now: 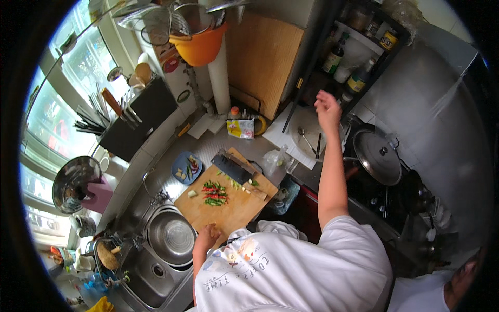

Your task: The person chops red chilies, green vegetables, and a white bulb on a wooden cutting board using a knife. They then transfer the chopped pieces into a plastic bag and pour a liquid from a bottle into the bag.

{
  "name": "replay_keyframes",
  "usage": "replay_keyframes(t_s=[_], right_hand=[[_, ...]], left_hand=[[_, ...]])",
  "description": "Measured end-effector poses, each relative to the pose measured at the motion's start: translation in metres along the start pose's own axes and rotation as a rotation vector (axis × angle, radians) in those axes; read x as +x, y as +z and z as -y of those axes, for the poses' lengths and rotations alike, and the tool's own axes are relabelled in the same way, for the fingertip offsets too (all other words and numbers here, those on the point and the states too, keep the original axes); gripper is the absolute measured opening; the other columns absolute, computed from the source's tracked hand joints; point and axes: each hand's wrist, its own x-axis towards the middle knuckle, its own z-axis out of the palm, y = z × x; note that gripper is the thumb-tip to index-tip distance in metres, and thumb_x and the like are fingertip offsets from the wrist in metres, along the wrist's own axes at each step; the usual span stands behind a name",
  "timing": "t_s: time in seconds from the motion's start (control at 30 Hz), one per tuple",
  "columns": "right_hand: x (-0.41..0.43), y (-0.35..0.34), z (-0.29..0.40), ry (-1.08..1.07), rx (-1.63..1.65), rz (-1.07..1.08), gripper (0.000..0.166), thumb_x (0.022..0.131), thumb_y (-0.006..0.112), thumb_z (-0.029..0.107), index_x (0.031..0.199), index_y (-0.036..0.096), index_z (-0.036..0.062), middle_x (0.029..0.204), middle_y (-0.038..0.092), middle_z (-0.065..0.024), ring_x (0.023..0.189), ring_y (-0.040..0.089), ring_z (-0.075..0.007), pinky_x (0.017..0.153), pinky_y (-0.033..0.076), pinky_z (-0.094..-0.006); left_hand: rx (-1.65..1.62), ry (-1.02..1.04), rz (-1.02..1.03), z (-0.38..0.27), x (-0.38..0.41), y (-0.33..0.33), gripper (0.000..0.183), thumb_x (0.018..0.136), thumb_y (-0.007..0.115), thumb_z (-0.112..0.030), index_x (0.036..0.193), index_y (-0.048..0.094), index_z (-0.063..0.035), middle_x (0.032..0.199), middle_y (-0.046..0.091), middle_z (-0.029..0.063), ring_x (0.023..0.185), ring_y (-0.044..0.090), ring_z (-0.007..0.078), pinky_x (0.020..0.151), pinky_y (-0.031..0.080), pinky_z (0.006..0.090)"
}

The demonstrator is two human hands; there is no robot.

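My left hand [208, 235] is at the near left edge of a wooden cutting board [237, 212], fingers curled over it. Whether it grips the edge cannot be told. On the board lie cut red and green peppers [214, 194], a pale piece of vegetable [192, 193] and a cleaver [232, 167] with a dark blade. Scraps of chopped greens and pale bits are beside the blade. Raised in front of the seasoning shelf, my right hand [327, 108] has loosely bent fingers and nothing visible in them. Below it is a round clear dish [295, 128] with a metal spoon [307, 139].
A blue plate [187, 167] holds garlic and sliced vegetables. The sink [146, 286] with a steel basin [174, 236] is left. Right are a lidded pan [377, 156] and stove [386, 206]. Bottles [336, 54] fill the shelf. Another person [425, 292] is at lower right.
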Motion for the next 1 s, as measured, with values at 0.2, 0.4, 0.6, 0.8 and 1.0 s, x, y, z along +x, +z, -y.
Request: replay_keyframes(t_s=[0.2, 0.4, 0.6, 0.8, 1.0], right_hand=[[0.149, -0.028, 0.041, -0.142, 0.149, -0.484, 0.039, 0.093, 0.061, 0.009, 0.131, 0.051, 0.0040, 0.120, 0.061, -0.0104, 0.106, 0.061, -0.0245, 0.093, 0.048, -0.0388], [0.263, -0.037, 0.095, 0.083, 0.016, -0.651, 0.062, 0.093, 0.063, 0.018, 0.144, 0.031, 0.0045, 0.133, 0.049, -0.0160, 0.122, 0.049, -0.0326, 0.102, 0.044, -0.0481], [0.364, -0.080, 0.053, 0.180, -0.427, -0.723, 0.083, 0.089, 0.067, 0.031, 0.148, 0.017, 0.0028, 0.143, 0.037, -0.0253, 0.132, 0.036, -0.0419, 0.106, 0.039, -0.0534], [0.407, -0.121, 0.031, 0.364, -0.540, -0.580, 0.094, 0.075, 0.077, 0.045, 0.141, 0.032, -0.0042, 0.140, 0.044, -0.0246, 0.125, 0.049, -0.0375, 0.105, 0.039, -0.0456], [0.417, -0.129, 0.017, 0.330, -0.769, -0.433, 0.081, 0.084, 0.070, 0.045, 0.142, 0.036, 0.0002, 0.143, 0.042, -0.0203, 0.131, 0.041, -0.0389, 0.110, 0.035, -0.0493]], left_hand=[[-0.071, 0.002, 0.012, -0.017, 0.012, 0.002, 0.049, 0.084, 0.071, -0.028, 0.123, 0.058, -0.0010, 0.119, 0.061, 0.0240, 0.111, 0.058, 0.0394, 0.093, 0.047, 0.0435], [-0.045, -0.111, -0.019, -0.034, 0.013, -0.027, 0.049, 0.087, 0.069, -0.027, 0.127, 0.056, -0.0022, 0.123, 0.060, 0.0233, 0.111, 0.060, 0.0385, 0.092, 0.048, 0.0421], [-0.078, -0.223, -0.094, -0.002, 0.005, -0.030, 0.049, 0.084, 0.069, -0.025, 0.125, 0.056, -0.0005, 0.121, 0.060, 0.0241, 0.113, 0.057, 0.0392, 0.095, 0.046, 0.0420], [-0.090, -0.236, -0.069, 0.012, 0.009, -0.022, 0.049, 0.085, 0.069, -0.026, 0.124, 0.056, -0.0007, 0.121, 0.060, 0.0241, 0.113, 0.057, 0.0394, 0.095, 0.046, 0.0425], [-0.110, -0.209, -0.088, 0.005, 0.013, -0.019, 0.048, 0.084, 0.070, -0.023, 0.123, 0.057, 0.0003, 0.119, 0.061, 0.0251, 0.112, 0.057, 0.0401, 0.094, 0.046, 0.0422]])
